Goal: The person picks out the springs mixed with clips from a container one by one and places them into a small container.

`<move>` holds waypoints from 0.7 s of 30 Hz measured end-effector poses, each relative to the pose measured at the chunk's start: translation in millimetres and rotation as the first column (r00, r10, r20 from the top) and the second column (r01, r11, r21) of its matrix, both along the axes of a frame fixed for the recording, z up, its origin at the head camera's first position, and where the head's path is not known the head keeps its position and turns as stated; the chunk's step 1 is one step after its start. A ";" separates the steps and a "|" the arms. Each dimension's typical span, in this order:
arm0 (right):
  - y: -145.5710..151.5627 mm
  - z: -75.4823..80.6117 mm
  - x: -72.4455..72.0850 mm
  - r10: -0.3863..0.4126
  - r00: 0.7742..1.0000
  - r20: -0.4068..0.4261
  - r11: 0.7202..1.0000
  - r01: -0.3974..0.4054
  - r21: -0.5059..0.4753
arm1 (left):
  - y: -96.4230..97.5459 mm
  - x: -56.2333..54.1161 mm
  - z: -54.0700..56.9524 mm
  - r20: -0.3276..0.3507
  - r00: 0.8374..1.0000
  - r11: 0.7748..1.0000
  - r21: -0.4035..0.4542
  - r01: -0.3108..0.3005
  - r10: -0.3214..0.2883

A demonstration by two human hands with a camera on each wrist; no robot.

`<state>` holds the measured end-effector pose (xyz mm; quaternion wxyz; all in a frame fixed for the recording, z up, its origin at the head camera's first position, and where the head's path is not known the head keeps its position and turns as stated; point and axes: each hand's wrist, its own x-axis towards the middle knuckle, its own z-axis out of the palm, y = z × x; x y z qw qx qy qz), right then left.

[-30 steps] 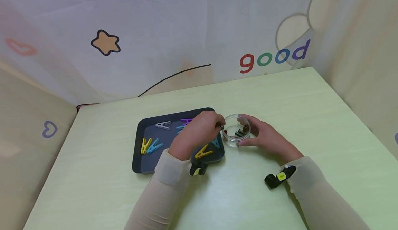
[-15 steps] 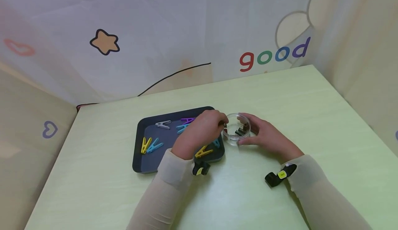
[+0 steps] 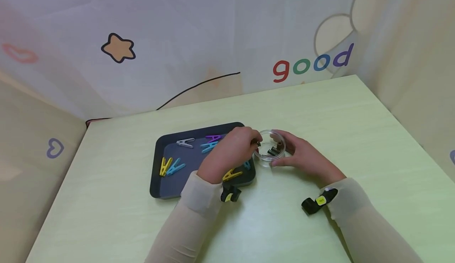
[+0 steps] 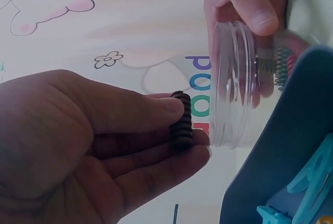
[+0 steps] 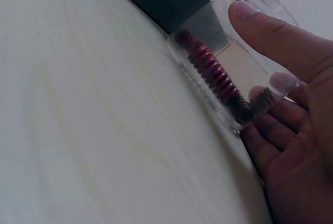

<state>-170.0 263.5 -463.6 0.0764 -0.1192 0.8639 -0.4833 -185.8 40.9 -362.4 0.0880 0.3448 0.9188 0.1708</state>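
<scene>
Between the thumb and fingers of my left hand [image 3: 231,152] I pinch a dark coil spring [image 4: 182,122], close to the mouth of a clear plastic jar [image 4: 229,88]. The jar stands on the table just right of the dark tray. My right hand [image 3: 307,158] grips it from the right, thumb on the near side and fingers round the far side. Inside the jar, the right wrist view shows a red coil spring [image 5: 214,73] and dark springs, one [image 5: 261,99] near my fingers. In the head view, my left fingers mostly hide the held spring.
The dark grey tray [image 3: 181,158] lies left of the jar, partly under my left forearm. It holds several clothespins: yellow [image 3: 165,166], blue [image 3: 175,167], grey [image 3: 185,143] and purple [image 3: 213,138] among them. A printed cloth [image 3: 185,49] hangs behind the table.
My left hand has shifted slightly right, its fingertips with the spring now overlapping the jar's left rim. The right hand and jar hold nearly still.
</scene>
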 end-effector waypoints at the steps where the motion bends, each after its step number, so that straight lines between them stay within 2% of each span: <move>1: 0.0 0.0 -0.2 0.001 1.000 0.001 1.000 -0.001 -0.001 | 0.1 0.0 -0.5 -0.003 1.000 1.000 0.002 0.000 0.000; 10: -0.4 4.0 -0.5 0.007 1.000 -0.006 1.000 -0.008 -0.014 | 2.5 -0.9 -1.1 -0.025 1.000 0.999 0.048 -0.001 0.002; 21: 0.5 4.8 1.6 0.007 1.000 0.009 1.000 -0.007 -0.016 | 6.8 -1.5 -4.5 -0.033 0.999 0.999 0.050 -0.007 0.009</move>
